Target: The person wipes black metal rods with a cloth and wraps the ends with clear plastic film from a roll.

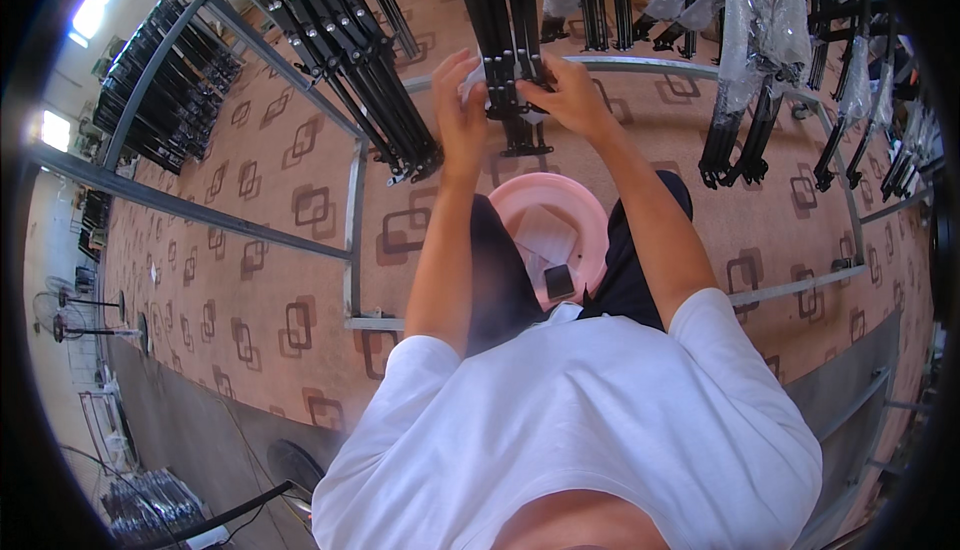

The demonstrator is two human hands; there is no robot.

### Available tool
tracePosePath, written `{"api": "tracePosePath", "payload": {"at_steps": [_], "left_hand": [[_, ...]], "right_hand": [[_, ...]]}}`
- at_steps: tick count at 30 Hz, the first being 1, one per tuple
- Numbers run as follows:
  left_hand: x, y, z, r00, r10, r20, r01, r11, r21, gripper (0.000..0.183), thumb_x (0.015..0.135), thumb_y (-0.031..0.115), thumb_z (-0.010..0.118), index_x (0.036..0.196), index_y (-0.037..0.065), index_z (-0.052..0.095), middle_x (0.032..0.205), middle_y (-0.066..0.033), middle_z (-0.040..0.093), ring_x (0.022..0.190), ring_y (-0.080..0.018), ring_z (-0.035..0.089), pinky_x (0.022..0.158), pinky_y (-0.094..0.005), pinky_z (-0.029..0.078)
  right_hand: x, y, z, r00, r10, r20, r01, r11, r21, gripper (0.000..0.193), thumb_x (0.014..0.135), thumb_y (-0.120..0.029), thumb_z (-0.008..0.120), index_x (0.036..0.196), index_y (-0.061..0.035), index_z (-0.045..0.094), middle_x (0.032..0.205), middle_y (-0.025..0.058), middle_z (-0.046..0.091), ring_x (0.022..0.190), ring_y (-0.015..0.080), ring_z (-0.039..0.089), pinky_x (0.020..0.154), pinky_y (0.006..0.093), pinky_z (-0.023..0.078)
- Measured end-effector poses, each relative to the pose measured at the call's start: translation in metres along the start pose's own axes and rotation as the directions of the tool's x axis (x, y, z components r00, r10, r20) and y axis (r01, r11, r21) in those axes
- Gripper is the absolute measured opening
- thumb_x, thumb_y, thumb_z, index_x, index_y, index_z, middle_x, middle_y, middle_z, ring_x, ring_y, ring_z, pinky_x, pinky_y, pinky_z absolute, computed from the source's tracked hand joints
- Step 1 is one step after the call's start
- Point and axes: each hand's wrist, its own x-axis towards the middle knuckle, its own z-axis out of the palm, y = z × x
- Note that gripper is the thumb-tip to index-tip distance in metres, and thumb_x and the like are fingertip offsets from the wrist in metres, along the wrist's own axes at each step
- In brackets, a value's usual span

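Note:
In front of me a bundle of long black metal bars (497,15) hangs down, with small shiny bolts and brackets near its lower end. My right hand (568,96) grips the right edge of this bundle, thumb in front and fingers partly hidden behind the bars. On the other side my left hand (460,112) is raised, its fingers apart and curved, next to the bars. Something pale shows between its thumb and fingers, too small to make out. Between my knees sits a pink plastic basin (588,212) holding a pale sheet or packet and a small dark block (558,281).
A grey metal frame (353,240) surrounds me. More black bars (335,45) hang at left, and plastic-wrapped ones (745,60) at right. Patterned carpet (250,320) covers the floor. Fans (100,330) stand far left; stacked black bars (165,80) lean at the back left.

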Motion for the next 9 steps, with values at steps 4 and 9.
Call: {"api": "tracePosePath", "payload": {"at_steps": [4, 9], "left_hand": [[0.000, -0.005, -0.002, 0.994, -0.109, 0.028, 0.112, 0.981, -0.157, 0.042, 0.082, 0.004, 0.051, 0.121, 0.011, 0.039, 0.121, -0.0068, 0.043, 0.094, -0.0087, 0.048, 0.066, -0.0171, 0.039], [0.005, -0.010, -0.017, 0.798, -0.493, 0.345, 0.583, 0.776, -0.240, 0.051, 0.083, 0.013, 0.053, 0.128, 0.014, 0.030, 0.122, -0.0100, 0.041, 0.101, -0.0156, 0.045, 0.079, -0.0219, 0.037]], "right_hand": [[0.000, -0.004, 0.004, 1.000, -0.004, -0.024, 0.003, 0.999, -0.038, 0.020, 0.073, -0.016, 0.061, 0.079, 0.0005, 0.052, 0.058, 0.0090, 0.052, 0.051, 0.0141, 0.045, 0.049, 0.0273, 0.037], [0.000, -0.005, 0.011, 0.998, -0.005, -0.061, 0.005, 1.000, 0.000, 0.020, 0.074, -0.016, 0.061, 0.084, 0.0002, 0.053, 0.060, 0.0092, 0.054, 0.051, 0.0153, 0.048, 0.050, 0.0276, 0.039]]}}
